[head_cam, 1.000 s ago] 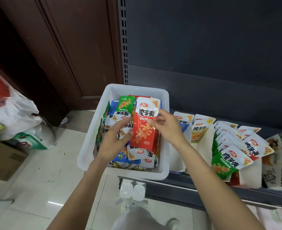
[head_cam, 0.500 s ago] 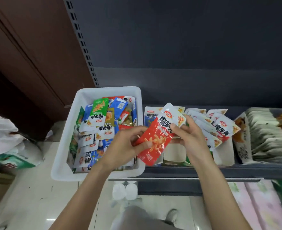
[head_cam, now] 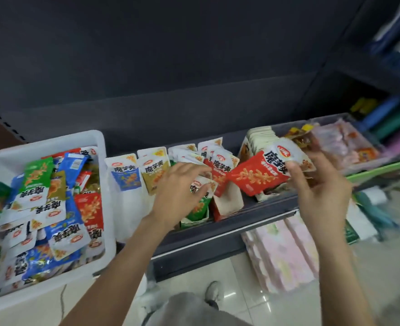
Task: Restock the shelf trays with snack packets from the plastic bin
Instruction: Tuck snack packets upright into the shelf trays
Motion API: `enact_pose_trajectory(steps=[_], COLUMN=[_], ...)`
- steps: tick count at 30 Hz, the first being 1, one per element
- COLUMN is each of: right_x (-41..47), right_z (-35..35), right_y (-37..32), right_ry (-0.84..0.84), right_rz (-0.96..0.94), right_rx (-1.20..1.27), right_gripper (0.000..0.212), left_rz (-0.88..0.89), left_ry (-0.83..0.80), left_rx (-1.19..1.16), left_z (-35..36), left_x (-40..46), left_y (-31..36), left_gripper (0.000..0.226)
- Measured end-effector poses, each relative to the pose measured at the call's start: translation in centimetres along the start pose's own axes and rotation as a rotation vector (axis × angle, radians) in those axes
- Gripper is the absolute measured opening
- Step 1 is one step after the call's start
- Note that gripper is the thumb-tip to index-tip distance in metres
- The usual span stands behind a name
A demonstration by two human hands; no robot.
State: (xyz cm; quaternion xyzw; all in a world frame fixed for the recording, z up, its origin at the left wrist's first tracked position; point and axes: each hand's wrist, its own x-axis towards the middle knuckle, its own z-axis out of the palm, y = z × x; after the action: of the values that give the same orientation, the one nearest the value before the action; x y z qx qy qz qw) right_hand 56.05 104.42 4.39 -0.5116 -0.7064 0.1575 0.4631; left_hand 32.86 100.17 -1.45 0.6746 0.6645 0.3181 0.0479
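Right hand [head_cam: 321,191] raised, red packet [head_cam: 259,176] in its grip, palm inward.

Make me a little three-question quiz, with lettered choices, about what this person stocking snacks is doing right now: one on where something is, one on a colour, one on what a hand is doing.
1. Where does the white plastic bin sit relative to the shelf trays?
A. at their left
B. at their right
C. on top of them

2. What colour is the packet in the right hand?
A. blue
B. red
C. green

3. What is the left hand doing?
A. gripping the bin's rim
B. hanging idle at the person's side
C. reaching with spread fingers over the tray packets

Answers: 1 A, the bin fills the picture's left side. 2 B, the red packet is pinched there. 3 C, its fingers spread over the trays.
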Motion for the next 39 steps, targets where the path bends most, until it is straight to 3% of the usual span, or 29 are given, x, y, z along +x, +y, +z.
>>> enact_pose_trajectory(steps=[5, 10, 14, 17, 19, 23, 28, 30, 33, 37, 39], right_x=[1.6, 1.7, 1.9, 2.2, 2.1, 0.9, -2.3, -3.5, -5.3, -7.6, -8.6], right_z=[4.8, 10.9, 13.2, 13.6, 13.2, 10.9, 8.5, 9.0, 12.0, 18.0, 21.2], right_y=[2.9, 5.0, 6.6, 7.0, 6.8, 5.0, 0.0, -2.7, -6.4, -10.4, -12.2], right_ry=[-0.162, -0.370, -0.321, -0.261, -0.258, -0.187, -0.135, -0.219, -0.448, -0.774, -0.888], right_rz=[-0.218, -0.263, -0.306, -0.289, -0.270, -0.233, -0.187, -0.238, -0.385, -0.542, -0.598], right_rx=[-0.251, -0.364, -0.451, -0.481, -0.454, -0.234, 0.114, 0.202, 0.217, 0.096, 0.031], right_gripper=[0.010, 0.015, 0.019, 0.034, 0.039, 0.030, 0.019, 0.016, 0.018, 0.017, 0.020], left_rz=[-0.052, -0.104, -0.115, -0.113, -0.104, -0.039, -0.012, -0.045, -0.199, -0.481, -0.605], left_ry=[-0.028, -0.027, -0.030, -0.030, -0.028, 0.063, 0.399, 0.502, 0.505, 0.275, 0.149], left_rx=[0.162, 0.161, 0.154, 0.135, 0.120, 0.064, -0.020, -0.014, 0.083, 0.250, 0.293], left_z=[2.8, 3.7, 3.8, 3.7, 3.6, 2.8, -1.0, -3.3, -6.6, -9.7, -10.6], left_x=[0.0, -0.1, -0.1, -0.2, -0.3, -0.8, -4.1, -6.4, -10.4, -15.1, -16.6], left_y=[-0.8, -1.6, -1.6, -1.6, -1.6, -1.8, -2.8, -4.1, -7.9, -14.7, -17.5], left_gripper=[0.032, 0.027, 0.026, 0.026, 0.025, 0.024, 0.023, 0.027, 0.028, 0.025, 0.039])
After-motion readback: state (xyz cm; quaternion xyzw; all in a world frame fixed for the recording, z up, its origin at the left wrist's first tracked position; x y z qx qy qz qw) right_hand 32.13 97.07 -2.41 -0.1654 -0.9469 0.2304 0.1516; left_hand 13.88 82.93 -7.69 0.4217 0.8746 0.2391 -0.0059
